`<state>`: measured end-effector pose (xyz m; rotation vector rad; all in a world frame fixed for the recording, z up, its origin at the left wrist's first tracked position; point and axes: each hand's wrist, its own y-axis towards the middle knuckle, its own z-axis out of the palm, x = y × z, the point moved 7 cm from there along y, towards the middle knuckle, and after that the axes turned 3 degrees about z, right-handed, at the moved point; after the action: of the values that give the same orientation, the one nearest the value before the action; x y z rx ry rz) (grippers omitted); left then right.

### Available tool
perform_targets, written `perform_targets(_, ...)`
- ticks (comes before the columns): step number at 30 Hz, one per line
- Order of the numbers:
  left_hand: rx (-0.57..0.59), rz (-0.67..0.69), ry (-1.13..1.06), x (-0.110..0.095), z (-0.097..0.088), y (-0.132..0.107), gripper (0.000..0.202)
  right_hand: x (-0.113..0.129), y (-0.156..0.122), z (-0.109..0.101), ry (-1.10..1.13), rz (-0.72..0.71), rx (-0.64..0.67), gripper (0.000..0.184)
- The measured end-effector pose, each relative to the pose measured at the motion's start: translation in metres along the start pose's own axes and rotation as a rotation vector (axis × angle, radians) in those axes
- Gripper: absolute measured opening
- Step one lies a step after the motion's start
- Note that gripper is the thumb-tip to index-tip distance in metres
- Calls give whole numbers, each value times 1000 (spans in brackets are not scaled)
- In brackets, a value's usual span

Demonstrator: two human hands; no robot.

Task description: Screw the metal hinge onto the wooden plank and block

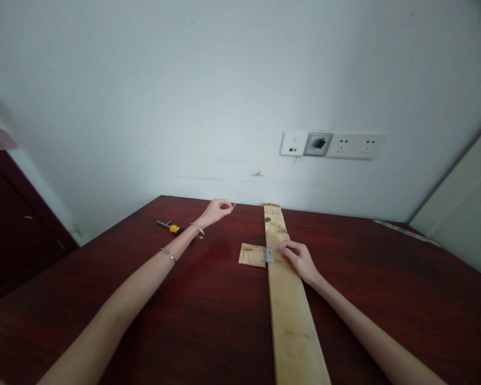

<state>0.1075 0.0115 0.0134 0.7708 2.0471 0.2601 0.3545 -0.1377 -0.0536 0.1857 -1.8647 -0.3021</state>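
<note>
While your right hand [299, 258] lies loose on the plank [292, 321] beside the hinge [269, 255], your left hand [217, 210] pinches a small metal bit [233, 205] near the screwdriver [169, 226].

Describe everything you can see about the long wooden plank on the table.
The long plank is pale unfinished wood with dark marks near its far end. It lies flat on the dark red table, running away toward the wall. A small metal hinge joins its left edge to a short wood piece. The right hand rests on it beside the hinge.
</note>
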Motion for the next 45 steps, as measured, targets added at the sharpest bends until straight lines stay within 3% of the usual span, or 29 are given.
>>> perform_targets(4, 53, 43, -230, -34, 47, -18, 21, 1, 1, -1, 6, 13, -7, 23)
perform_targets(7, 109, 47, -287, -53, 71, -35, 21, 1, 1, -1, 30, 28, 0, 22)
perform_targets(16, 185, 77, -333, -78, 102, -64, 15, 12, 5, -1, 163, 63, -82, 24)
perform_targets(24, 169, 83, -396, -90, 103, -69, 17, 36, 4, 13, 261, 97, -34, 32)
perform_targets(33, 231, 89, -372, -89, 102, -68, 18, 35, 4, 13, 239, 97, -24, 34)
perform_targets(36, 330, 178, -211, -86, 99, -64, 24, 30, 7, 8, 203, 93, -55, 33)
perform_targets(39, 480, 276, 75, -78, 100, -63, 46, 19, 11, 1, 176, 105, -128, 34)
perform_targets(42, 620, 275, 295, -64, 105, -68, 74, 9, 12, -3, 151, 124, -167, 35)
perform_targets(45, 673, 285, 417, -60, 111, -74, 82, 4, 12, -3, 104, 112, -156, 31)
